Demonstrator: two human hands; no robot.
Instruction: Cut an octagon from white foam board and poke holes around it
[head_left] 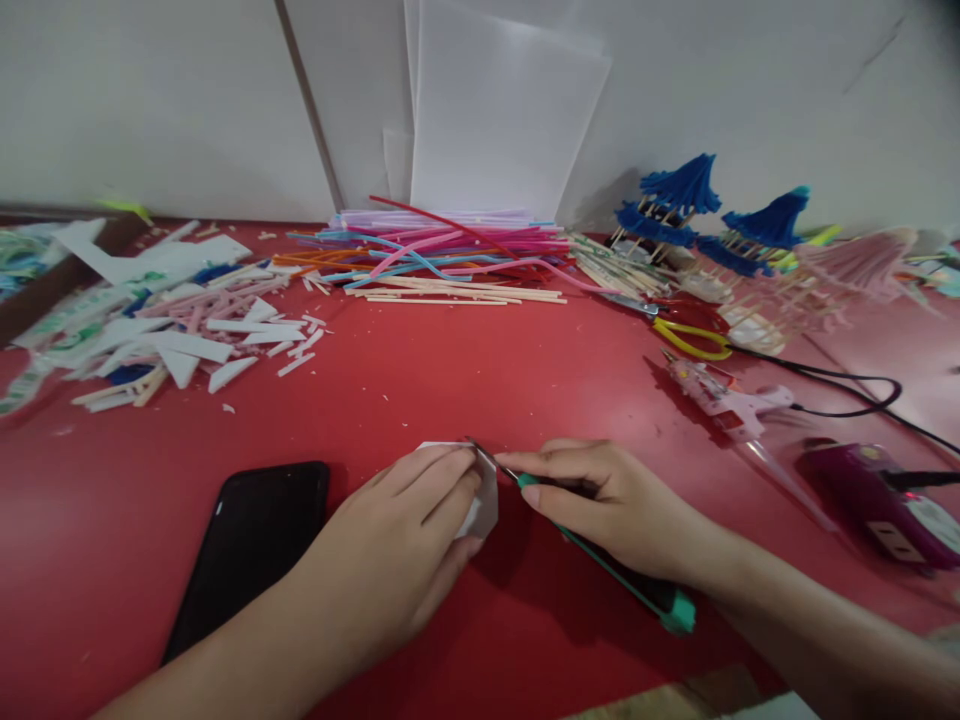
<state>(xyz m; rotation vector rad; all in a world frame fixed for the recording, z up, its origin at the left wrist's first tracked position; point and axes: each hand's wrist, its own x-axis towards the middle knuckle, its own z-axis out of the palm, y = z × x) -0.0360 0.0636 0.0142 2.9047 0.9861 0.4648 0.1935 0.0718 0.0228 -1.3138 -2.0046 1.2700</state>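
Note:
My left hand (420, 530) grips a small white board piece (486, 500) with angled corners, its fingers laid over the top and the thumb at the near side. Most of the piece is hidden under the fingers. In my right hand (600, 500) is a green and black utility knife (615, 572), held with the index finger stretched along toward the blade. The thin blade meets the far right edge of the white piece, close to my left fingertips. A black phone (255, 540) lies flat just left of my left forearm.
Foam and stick scraps (187, 335) are heaped at left. Coloured pipe cleaners (450, 240) and wooden sticks (465, 293) lie at the back. Yellow-handled pliers (690, 338), a glue gun (727, 400), a purple power socket (877, 505) and blue roofed models (675, 200) stand at right.

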